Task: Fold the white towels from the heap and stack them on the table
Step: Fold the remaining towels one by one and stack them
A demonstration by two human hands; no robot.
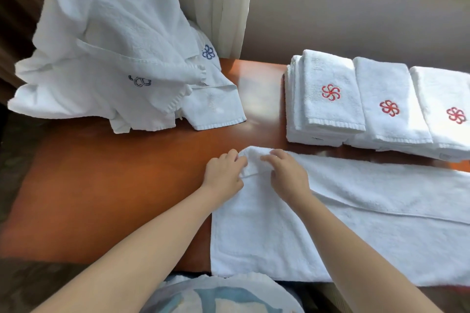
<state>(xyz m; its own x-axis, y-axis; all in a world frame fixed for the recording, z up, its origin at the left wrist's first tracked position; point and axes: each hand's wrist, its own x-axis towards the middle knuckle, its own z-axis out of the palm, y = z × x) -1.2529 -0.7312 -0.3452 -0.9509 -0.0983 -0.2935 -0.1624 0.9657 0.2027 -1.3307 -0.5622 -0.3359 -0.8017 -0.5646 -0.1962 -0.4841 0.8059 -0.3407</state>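
Both hands at the far-left corner of the flat towel (356,223), which is spread across the near right of the worktop (114,185). The corner is bunched up. The left hand (223,173) pinches its edge, and the right hand (287,173) sits just beside with fingers curled into the same bunch. The heap (106,46) is far left, unfolded. The folded stacks (330,109) sit in a row far right, touching, red logos up.
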